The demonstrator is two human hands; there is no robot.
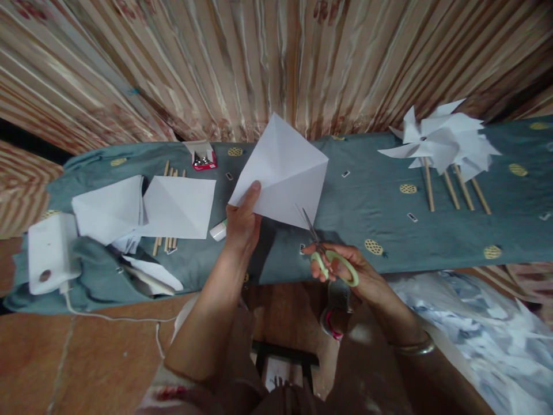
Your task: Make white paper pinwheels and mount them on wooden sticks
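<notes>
A square sheet of white paper [287, 158] with crossing crease lines is held up over the table by my left hand [244, 219], thumb on top at its left corner. My right hand [345, 265] has its fingers in the green handles of a pair of scissors [317, 235]. The scissors' blades are parted at the paper's lower corner, one of them showing over the sheet. Whether they have cut into it I cannot tell. Just left of my left wrist lies a white tube [219, 230], partly covered by the hand.
Several paper pinwheels [440, 138] on wooden sticks lie at the right. To the left are folded paper squares [110, 207], another sheet [181, 204] over wooden sticks [167, 167], a small red box [204, 161] of metal pieces and a white corded device [49, 253]. A striped curtain [268, 57] hangs behind.
</notes>
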